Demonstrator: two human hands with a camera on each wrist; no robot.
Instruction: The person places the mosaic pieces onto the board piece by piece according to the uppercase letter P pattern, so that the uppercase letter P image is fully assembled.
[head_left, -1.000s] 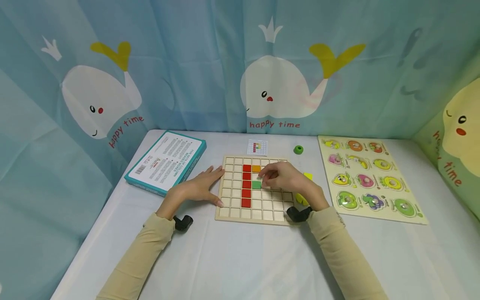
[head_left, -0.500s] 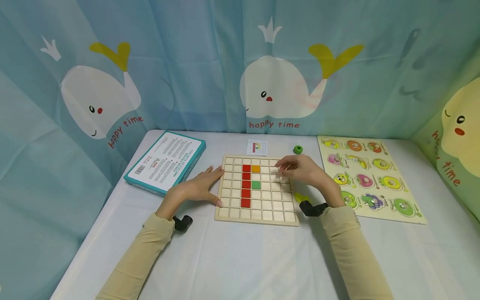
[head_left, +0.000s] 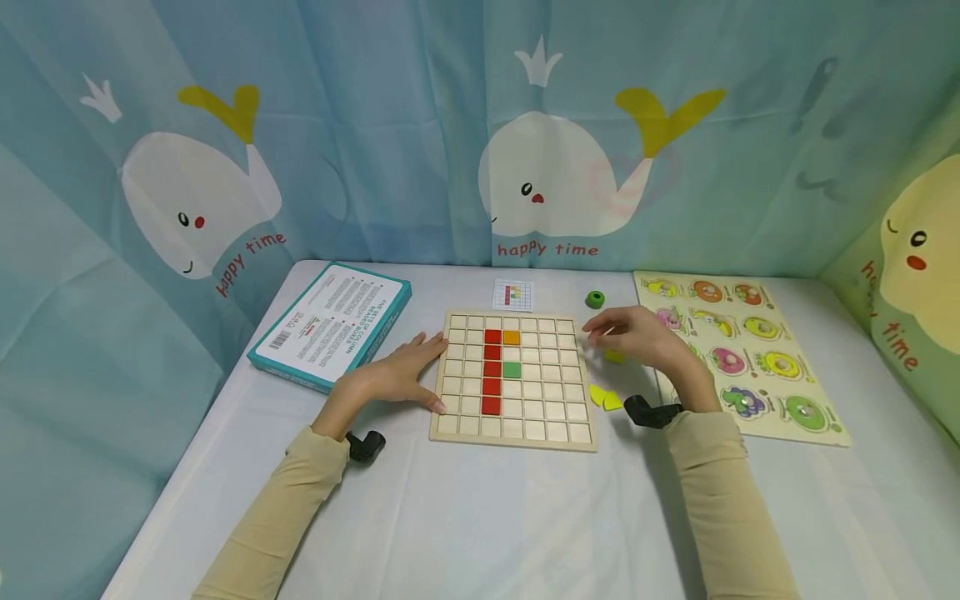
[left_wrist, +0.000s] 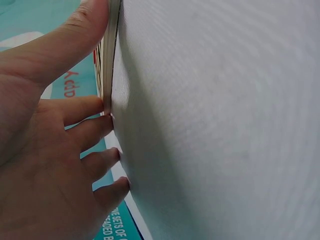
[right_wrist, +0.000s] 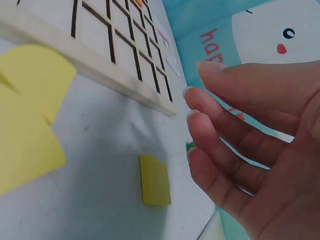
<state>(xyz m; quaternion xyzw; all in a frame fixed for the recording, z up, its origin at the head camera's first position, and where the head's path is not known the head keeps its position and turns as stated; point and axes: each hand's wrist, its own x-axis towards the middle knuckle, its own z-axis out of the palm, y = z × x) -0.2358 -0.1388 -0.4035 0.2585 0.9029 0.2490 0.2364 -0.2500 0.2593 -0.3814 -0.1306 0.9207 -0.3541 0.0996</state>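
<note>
A wooden grid board [head_left: 517, 446] lies in the middle of the table. Several red tiles [head_left: 491, 387] form a column in it, with an orange tile [head_left: 512, 337] and a green tile [head_left: 512, 370] just to their right. My left hand [head_left: 401, 372] is spread at the board's left edge, thumb and fingertips touching the side. Off the right edge hovers my right hand [head_left: 637, 337], fingers loosely bent, nothing between them in the right wrist view. Below it sits a yellow square tile [right_wrist: 156, 180]. Nearer me are yellow pieces with curved edges [head_left: 606, 397].
Behind the board lie a small pattern card [head_left: 513, 295] and a green bead [head_left: 595, 299]. A teal-edged box [head_left: 330, 325] is at the left, close to my left hand. On the right, a fruit puzzle board [head_left: 776, 400] lies partly under my right arm. Curtains [head_left: 420, 167] enclose the table.
My right hand has moved right, from over the green tile to beyond the board's right edge, uncovering the grid and then the yellow pieces. My left hand has stayed put.
</note>
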